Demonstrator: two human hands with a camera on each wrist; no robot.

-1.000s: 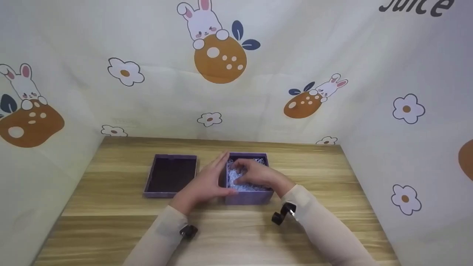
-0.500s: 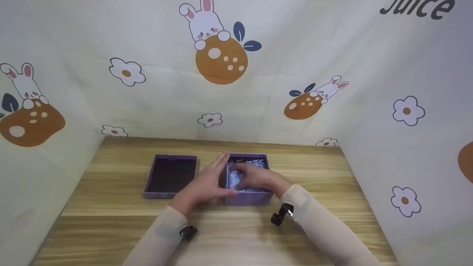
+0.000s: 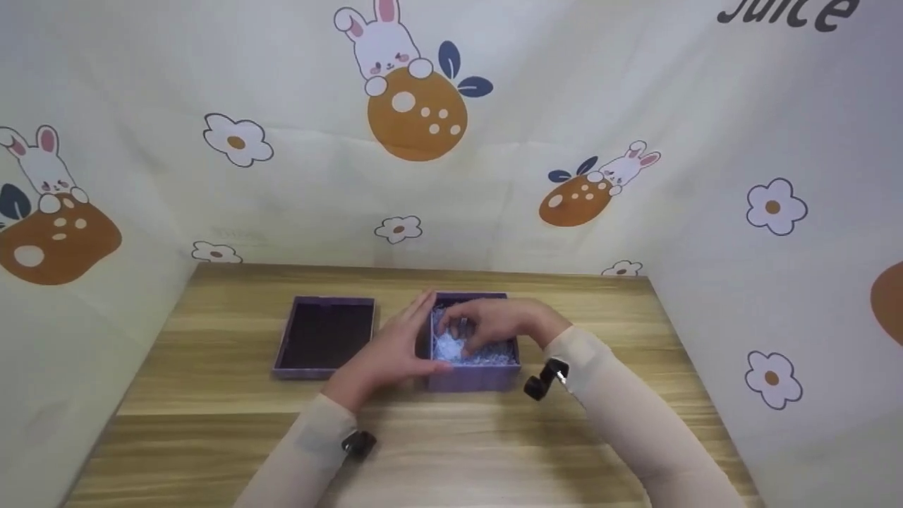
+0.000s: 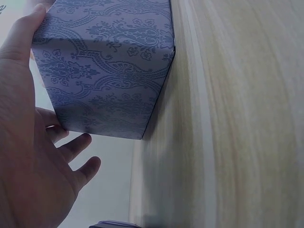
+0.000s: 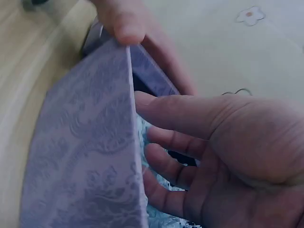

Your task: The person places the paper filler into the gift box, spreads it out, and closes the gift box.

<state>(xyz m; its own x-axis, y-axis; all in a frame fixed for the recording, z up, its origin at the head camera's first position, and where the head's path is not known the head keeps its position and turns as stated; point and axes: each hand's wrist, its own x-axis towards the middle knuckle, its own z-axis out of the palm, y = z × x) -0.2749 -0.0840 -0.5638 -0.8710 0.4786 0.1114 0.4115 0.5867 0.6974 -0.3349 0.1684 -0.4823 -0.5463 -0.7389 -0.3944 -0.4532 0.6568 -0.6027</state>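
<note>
An uncovered purple box (image 3: 473, 379) with a damask pattern stands on the table, filled with light blue shredded paper (image 3: 449, 347). My left hand (image 3: 395, 349) holds the box by its left side. The left thumb (image 5: 129, 31) lies on the near rim corner, and the fingers reach toward the far corner. Inside the box, my right hand (image 3: 494, 319) has its bent fingers and thumb around a clump of the shreds. The right wrist view shows the right fingers (image 5: 166, 164) curled down among the shreds behind the box wall; their tips are partly hidden.
To the left of the box lies a shallow purple lid (image 3: 326, 372), its dark inside facing up. Both rest on a wood-grain table (image 3: 437, 451). A pale cloth (image 3: 296, 183) printed with rabbits and flowers surrounds the back and sides.
The right hand has risen slightly from deeper in the box, with its wrist moving up and to the right. A pale clump now shows between its fingers. The left hand stays put.
</note>
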